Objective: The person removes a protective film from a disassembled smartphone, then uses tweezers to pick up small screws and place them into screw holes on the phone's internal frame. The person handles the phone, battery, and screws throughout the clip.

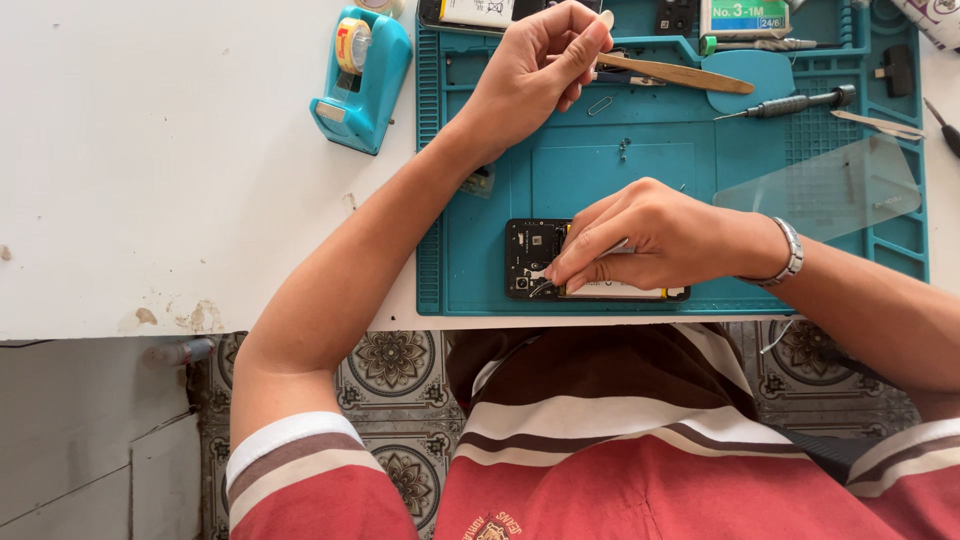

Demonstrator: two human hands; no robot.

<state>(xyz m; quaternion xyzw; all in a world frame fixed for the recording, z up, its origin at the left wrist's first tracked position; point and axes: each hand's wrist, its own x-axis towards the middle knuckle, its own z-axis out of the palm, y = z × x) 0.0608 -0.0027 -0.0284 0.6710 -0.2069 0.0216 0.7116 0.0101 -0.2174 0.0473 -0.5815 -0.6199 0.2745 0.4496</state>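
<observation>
An opened black phone (535, 258) with its circuit board and pale battery exposed lies at the near edge of a teal repair mat (590, 170). My right hand (640, 235) rests over the phone, fingers pinched on thin metal tweezers (612, 250) whose tips touch the board. A metal watch (788, 254) is on that wrist. My left hand (535, 65) is raised at the far side of the mat, fingers closed on a small pale item by the end of a tan wooden spudger (680, 74).
A teal tape dispenser (362, 75) stands on the white table left of the mat. A black screwdriver (790, 103), a clear glass panel (825, 190), a paper clip (600, 105) and small parts trays lie on the mat. Patterned floor tiles show below the table edge.
</observation>
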